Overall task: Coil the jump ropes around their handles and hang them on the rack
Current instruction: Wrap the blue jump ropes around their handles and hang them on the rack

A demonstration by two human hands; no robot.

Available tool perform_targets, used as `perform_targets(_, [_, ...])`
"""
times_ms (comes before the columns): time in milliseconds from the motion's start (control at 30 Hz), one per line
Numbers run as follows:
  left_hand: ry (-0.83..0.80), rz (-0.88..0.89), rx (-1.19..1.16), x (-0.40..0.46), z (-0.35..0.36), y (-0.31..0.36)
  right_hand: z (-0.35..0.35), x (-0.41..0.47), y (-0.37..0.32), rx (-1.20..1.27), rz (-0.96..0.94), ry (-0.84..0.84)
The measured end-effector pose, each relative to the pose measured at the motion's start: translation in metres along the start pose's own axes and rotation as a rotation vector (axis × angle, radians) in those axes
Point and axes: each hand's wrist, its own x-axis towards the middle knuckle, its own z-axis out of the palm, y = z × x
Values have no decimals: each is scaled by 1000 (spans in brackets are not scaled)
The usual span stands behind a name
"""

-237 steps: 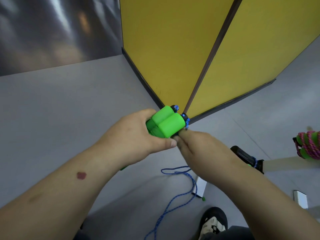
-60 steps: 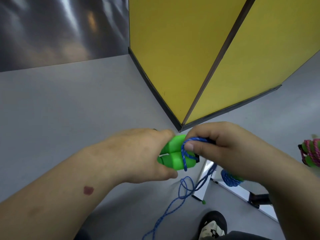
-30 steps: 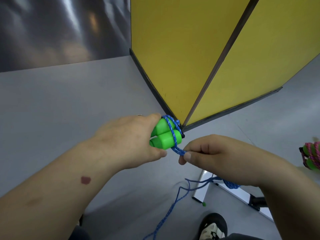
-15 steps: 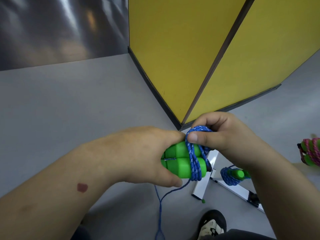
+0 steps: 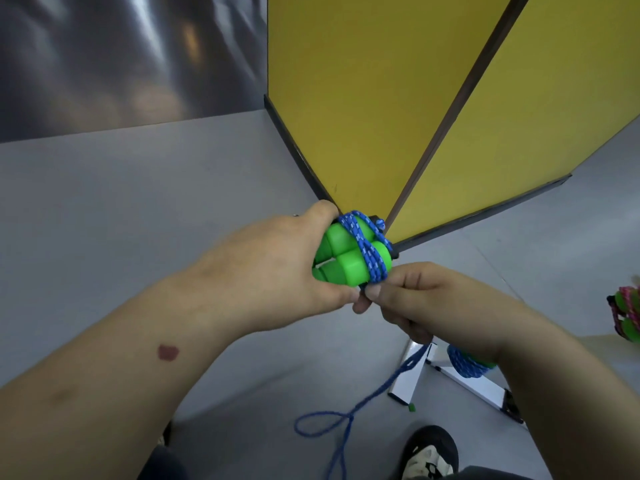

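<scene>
My left hand [image 5: 277, 268] grips two bright green jump rope handles [image 5: 343, 261] held side by side at chest height. A blue rope [image 5: 367, 251] is wound a few turns around their far ends. My right hand [image 5: 415, 299] pinches the rope just below the handles, close against my left thumb. The loose rope [image 5: 349, 417] drops from my right hand to the floor and forms a loop there. Below my right wrist a coiled blue rope on green handles [image 5: 464, 363] sits by a white rack frame [image 5: 412, 372].
A yellow folding partition [image 5: 363, 109] stands straight ahead on the grey floor [image 5: 121, 209]. A pink rope coiled on green handles [image 5: 627, 317] shows at the right edge. My shoe [image 5: 429, 455] is at the bottom.
My right hand has carried the rope over the handles and down to their underside. The handles tilted upward, and another turn of blue rope lies around them.
</scene>
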Motion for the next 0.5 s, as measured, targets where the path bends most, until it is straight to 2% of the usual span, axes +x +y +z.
perform_targets(100, [13,-29,90,2,2,-2,-5,-9,-9,-188,-55,-10])
perform_targets(200, [-26,-26,138,3,3,-2,-8,-18,-17,-242,-151,-2])
perform_targets(267, [-61,-14,167,2,4,0,-10,-20,-17,-243,-207,8])
perform_targets(500, [-221,134,202,-5,12,15,-15,-10,-11,-65,-354,198])
